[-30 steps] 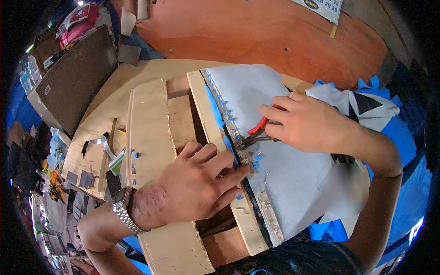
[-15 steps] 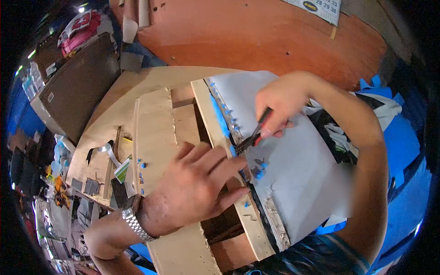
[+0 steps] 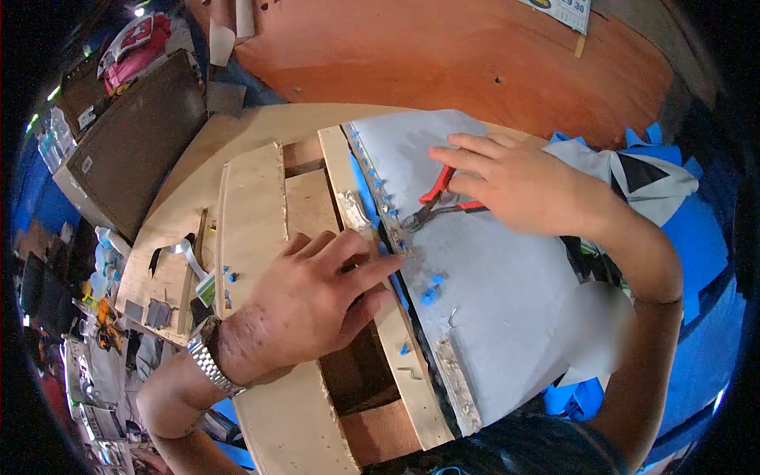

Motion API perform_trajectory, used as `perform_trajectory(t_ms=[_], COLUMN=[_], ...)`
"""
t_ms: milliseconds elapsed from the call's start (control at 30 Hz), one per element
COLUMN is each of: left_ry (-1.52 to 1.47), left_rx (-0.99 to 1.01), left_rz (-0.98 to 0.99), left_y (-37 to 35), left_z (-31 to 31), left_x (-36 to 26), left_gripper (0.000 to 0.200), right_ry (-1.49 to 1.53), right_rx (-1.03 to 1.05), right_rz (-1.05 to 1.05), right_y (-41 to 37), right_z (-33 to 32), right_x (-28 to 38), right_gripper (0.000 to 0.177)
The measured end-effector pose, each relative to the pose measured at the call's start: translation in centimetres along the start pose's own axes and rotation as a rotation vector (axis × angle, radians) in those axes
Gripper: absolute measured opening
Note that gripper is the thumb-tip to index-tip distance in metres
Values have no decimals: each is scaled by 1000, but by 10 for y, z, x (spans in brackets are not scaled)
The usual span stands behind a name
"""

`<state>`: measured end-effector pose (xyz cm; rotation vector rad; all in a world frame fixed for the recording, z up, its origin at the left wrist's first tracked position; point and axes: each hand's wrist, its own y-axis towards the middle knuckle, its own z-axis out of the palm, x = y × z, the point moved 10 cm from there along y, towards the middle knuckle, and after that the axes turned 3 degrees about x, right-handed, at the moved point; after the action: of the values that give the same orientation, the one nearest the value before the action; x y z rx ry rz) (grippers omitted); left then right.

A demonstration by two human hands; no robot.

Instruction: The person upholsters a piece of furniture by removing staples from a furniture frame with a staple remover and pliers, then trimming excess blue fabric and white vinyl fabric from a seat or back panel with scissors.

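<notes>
1. The grey sheet lies across the wooden frame, with its left edge running along a pale slat of that frame.
2. The right hand is above the far half of the grey sheet, its fingers loosely bent around the red-handled pliers, whose handles stand spread apart.
3. The pliers reach across the grey sheet to its left edge, their tip at a row of blue bits set along that edge; whether the jaws have hold of anything is too small to tell.
4. The left hand comes in from the left of the grey sheet, over the frame. Its index finger is stretched out to the sheet's left edge, just nearer than the tip of the pliers; the thumb sits lower and apart from it, and the other fingers are curled. I cannot tell whether anything is tucked under them.
5. A metal-banded watch is on the left wrist, well to the left of the grey sheet.
6. Loose blue pieces lie on the grey sheet itself, near its left edge, to the right of the left index fingertip.
7. Beyond the grey sheet's far edge, the bench shows its bare wood, backed by an orange-brown panel.
8. Blue and white cloth is bunched to the right of the grey sheet.
</notes>
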<state>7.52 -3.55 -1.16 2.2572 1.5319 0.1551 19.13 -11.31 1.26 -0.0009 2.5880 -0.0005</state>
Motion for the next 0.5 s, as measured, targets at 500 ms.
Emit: perform_trajectory(t_ms=[500], left_ry=[47], left_rx=[34], left_rz=[4], left_y=[1], left_z=[5], left_x=[-1], left_gripper=[41], right_ry=[-5], right_rx=[94], right_rz=[-51], right_y=[6], right_z=[5], right_x=[19], right_gripper=[28])
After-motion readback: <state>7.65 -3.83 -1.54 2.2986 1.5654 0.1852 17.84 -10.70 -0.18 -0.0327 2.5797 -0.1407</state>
